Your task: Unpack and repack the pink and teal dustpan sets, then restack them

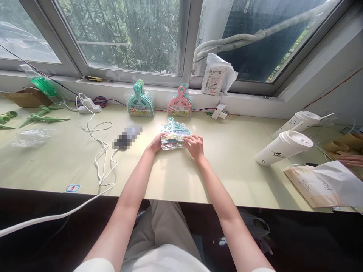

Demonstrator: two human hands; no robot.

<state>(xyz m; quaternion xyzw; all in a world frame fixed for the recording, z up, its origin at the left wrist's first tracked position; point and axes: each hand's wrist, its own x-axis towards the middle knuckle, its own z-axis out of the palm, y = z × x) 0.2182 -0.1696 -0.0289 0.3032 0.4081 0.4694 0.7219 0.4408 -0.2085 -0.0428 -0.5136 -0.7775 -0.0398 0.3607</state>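
A small teal dustpan and brush set in clear plastic wrap lies in front of me on the table, its handle pointing away. My left hand grips the left edge of the package, thumb on top and the other fingers mostly hidden. On the right side, my right hand has its fingers bent over the wrap and pressed on the package's near corner. Behind it, a stack of teal wrapped sets and a stack with a pink one in front lean upright against the wall.
Left of my hands lie a blurred-out phone-like object and a white cable. Two white cups with straws stand at right, beside a paper tissue pack. A white parcel rests on the sill. Another person's hand shows at far right.
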